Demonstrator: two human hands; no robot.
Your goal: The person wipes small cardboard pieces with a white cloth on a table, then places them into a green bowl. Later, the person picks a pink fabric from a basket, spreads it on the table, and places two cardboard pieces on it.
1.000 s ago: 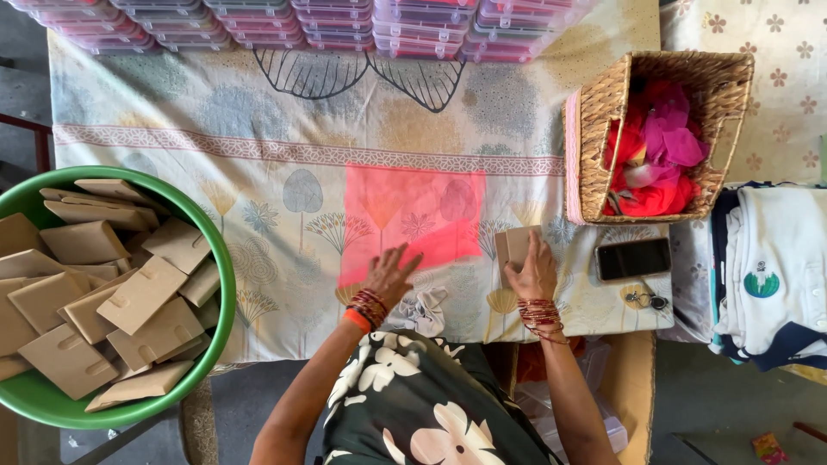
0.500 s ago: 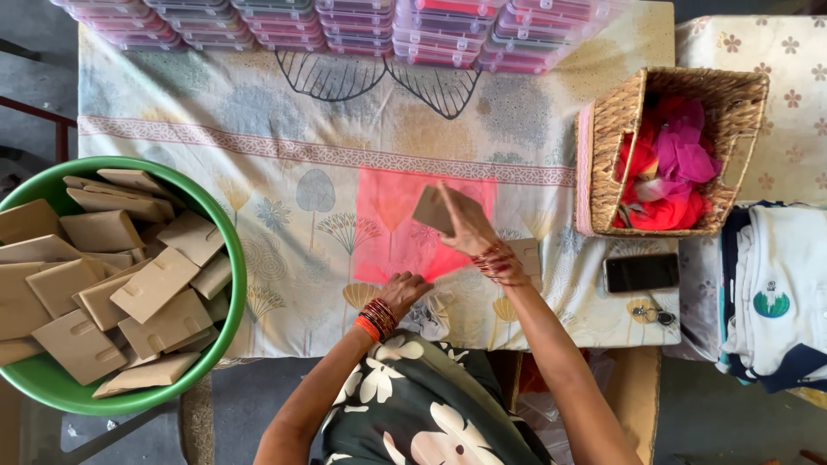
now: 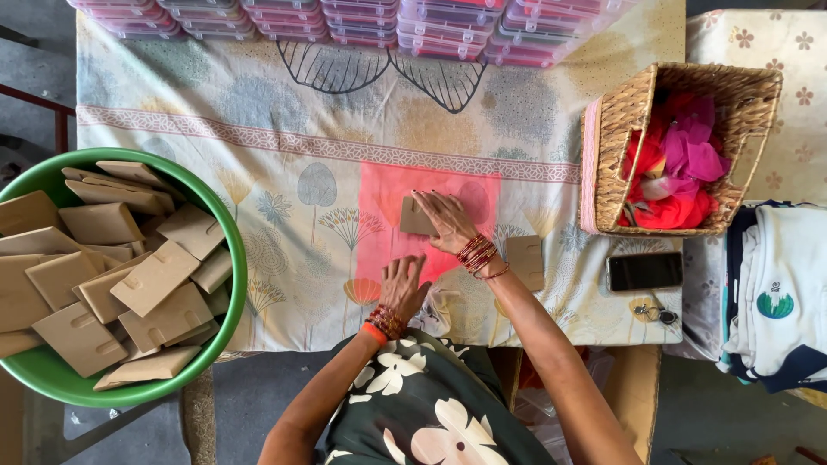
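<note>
Brown card box point(image 3: 416, 217) — set on the pink tissue sheet point(image 3: 469, 185) mid-table, your right hand point(image 3: 446, 217) flat over it, left hand point(image 3: 401, 287) open, pinning the sheet's near edge — wrapping step; next calls for folding tissue over it.

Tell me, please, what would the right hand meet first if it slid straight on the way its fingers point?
Probably only bare tablecloth beyond the pink sheet: the right hand, resting on a small cardboard box, points up-left.
</note>
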